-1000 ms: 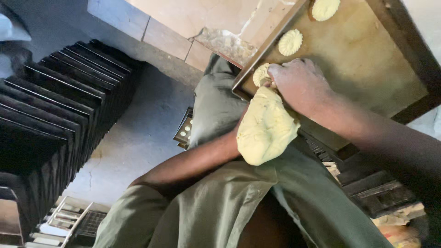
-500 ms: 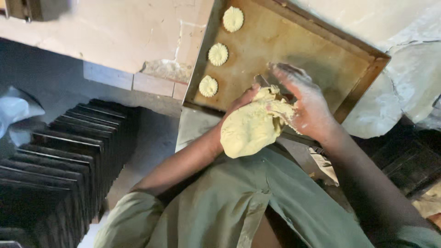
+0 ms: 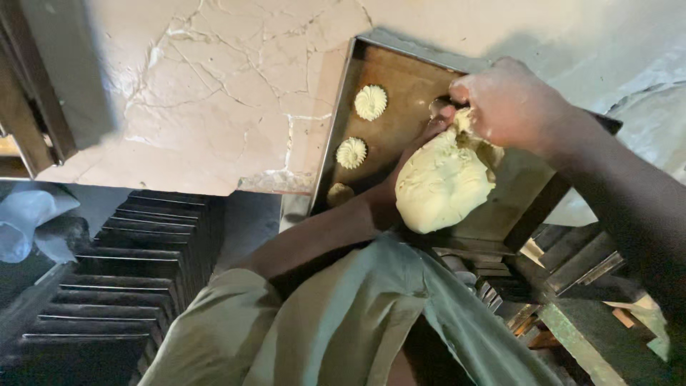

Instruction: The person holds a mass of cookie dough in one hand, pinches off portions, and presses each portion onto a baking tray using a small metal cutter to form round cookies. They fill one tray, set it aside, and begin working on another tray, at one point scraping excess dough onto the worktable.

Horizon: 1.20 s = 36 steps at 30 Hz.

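Note:
A big lump of pale yellow dough point(image 3: 443, 182) rests in my left hand point(image 3: 414, 154), which cups it from behind and below, just over the dark metal baking tray point(image 3: 400, 78). My right hand point(image 3: 511, 100) pinches the top edge of the lump with closed fingers. Three pieces lie in a row along the tray's left side: two ridged round ones point(image 3: 371, 102) point(image 3: 351, 152) and a darker one point(image 3: 340, 193) by the near corner.
The tray sits on a cracked, pale counter point(image 3: 214, 93). A stack of black trays point(image 3: 136, 271) stands upright at lower left, with a bluish bag point(image 3: 28, 221) beside it. Metal racks and scrap point(image 3: 572, 286) lie at lower right.
My right hand has left the tray and come to the top of the dough lump, where it now pinches. The view has swung, so the tray sits higher and more central.

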Available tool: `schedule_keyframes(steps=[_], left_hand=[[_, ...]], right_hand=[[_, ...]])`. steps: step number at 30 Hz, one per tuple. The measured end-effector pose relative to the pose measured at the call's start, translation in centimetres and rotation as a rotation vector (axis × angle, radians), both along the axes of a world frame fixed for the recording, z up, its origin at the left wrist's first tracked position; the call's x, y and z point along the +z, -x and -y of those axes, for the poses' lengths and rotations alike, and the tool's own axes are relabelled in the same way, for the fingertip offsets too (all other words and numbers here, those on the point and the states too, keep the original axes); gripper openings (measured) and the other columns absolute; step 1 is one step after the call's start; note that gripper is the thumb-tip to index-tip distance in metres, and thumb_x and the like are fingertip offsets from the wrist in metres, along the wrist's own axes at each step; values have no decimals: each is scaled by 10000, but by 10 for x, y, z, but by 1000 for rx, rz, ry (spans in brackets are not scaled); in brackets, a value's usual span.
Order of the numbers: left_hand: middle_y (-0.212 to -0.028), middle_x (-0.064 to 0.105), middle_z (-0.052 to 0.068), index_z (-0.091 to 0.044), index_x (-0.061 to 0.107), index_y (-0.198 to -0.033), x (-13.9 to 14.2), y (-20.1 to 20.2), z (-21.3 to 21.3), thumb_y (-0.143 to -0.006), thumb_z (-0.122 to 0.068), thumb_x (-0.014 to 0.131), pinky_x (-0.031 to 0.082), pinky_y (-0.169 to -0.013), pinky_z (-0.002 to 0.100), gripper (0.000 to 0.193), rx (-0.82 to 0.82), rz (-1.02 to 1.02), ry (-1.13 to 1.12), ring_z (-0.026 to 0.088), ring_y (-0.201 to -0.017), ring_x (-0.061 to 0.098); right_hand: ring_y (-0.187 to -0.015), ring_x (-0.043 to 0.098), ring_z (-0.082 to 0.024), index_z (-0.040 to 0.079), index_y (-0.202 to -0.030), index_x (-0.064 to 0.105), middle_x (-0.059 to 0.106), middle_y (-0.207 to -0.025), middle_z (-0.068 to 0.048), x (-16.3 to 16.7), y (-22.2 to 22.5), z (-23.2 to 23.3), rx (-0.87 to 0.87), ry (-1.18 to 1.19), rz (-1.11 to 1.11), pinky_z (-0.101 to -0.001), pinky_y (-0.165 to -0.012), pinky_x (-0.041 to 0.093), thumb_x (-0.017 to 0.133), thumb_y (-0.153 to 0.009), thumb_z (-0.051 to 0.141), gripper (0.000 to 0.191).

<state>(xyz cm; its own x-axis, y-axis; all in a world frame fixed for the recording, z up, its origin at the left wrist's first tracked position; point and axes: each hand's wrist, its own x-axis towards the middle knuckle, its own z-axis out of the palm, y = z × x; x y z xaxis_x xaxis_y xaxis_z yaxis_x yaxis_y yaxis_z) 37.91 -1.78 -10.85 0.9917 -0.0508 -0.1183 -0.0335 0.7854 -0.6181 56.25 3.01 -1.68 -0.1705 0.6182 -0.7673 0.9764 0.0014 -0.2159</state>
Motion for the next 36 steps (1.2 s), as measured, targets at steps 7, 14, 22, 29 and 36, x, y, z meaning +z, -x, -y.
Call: schedule_keyframes(steps=[7,14,22,29,36], left_hand=[[-1122,725,136,-71,642,-1256,-11,-5,24,-1088,-540,577,578,-934,483,501,162,82,99,322,-1015,714],[-1145,722,132,-77,640,-1264,4,52,30,-1083,-533,570,573,-946,481,496,40,4,-41,318,-1033,711],[-1171,718,126,-82,638,-1273,-1,60,70,-1077,-525,562,567,-960,478,490,116,-77,-40,313,-1053,707],[-1193,715,121,-87,637,-1281,9,88,87,-1073,-518,555,563,-972,475,485,128,-107,-63,309,-1071,704],[-1215,712,117,-92,635,-1289,13,104,115,-1068,-511,548,558,-984,473,482,131,-138,-105,305,-1089,700]], right_hand=[[-795,686,-432,73,-884,664,712,-812,-181,-19,21,17,-80,-109,13,-541,-750,543,724,-804,164,135],[-804,719,-251,89,-993,636,696,-891,-95,7,34,12,-102,540,-39,-385,-769,592,589,-872,86,130],[-959,682,-386,113,-1032,679,736,-985,-136,-28,77,50,32,66,23,-535,-900,526,725,-804,179,242],[-982,678,-408,98,-1046,692,732,-982,-177,3,82,59,-8,164,-107,-543,-894,526,687,-832,196,235],[-915,719,-439,64,-963,695,727,-898,-223,-9,111,77,-54,141,-77,-529,-823,577,647,-969,305,247]])
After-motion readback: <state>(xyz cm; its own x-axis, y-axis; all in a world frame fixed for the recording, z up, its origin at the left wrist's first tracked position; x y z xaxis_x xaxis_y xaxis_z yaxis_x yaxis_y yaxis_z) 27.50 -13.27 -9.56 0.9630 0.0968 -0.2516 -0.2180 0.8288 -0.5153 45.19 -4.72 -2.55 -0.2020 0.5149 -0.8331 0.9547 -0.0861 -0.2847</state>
